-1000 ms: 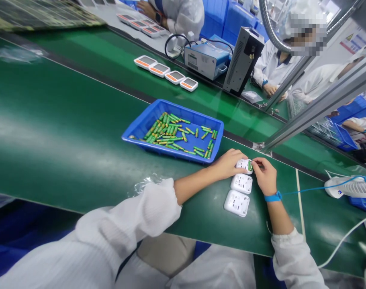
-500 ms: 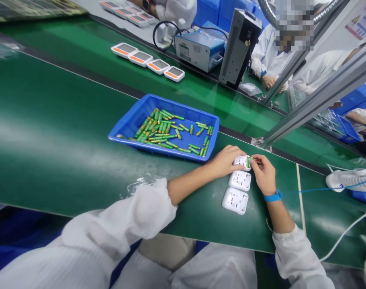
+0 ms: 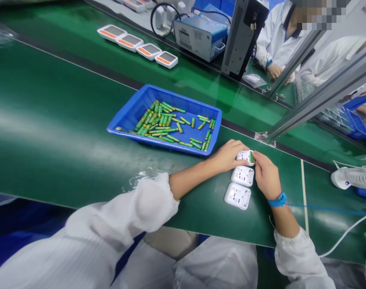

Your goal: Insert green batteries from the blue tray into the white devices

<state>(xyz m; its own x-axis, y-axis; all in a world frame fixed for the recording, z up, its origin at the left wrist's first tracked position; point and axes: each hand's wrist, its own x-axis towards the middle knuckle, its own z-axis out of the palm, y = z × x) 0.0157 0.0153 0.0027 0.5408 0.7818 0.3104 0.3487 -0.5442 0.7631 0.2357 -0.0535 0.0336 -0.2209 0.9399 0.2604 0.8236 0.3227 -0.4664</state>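
Three white devices lie back side up in a column on the green bench. My left hand grips the far white device by its left side. Green batteries show in that device's compartment at its right edge. My right hand, wearing a blue wrist strap, has its fingers closed together against the battery end of the compartment; its fingertips partly hide what they press on. The middle device and the near device lie untouched just below.
A blue tray of loose green batteries stands left of my hands. Behind the metal frame are several white-and-orange devices, a blue instrument box and a co-worker's hand. A white fan sits at right.
My right fingers have moved from the compartment's edge in against the device, and the battery now lies in the compartment. The view has shifted slightly.
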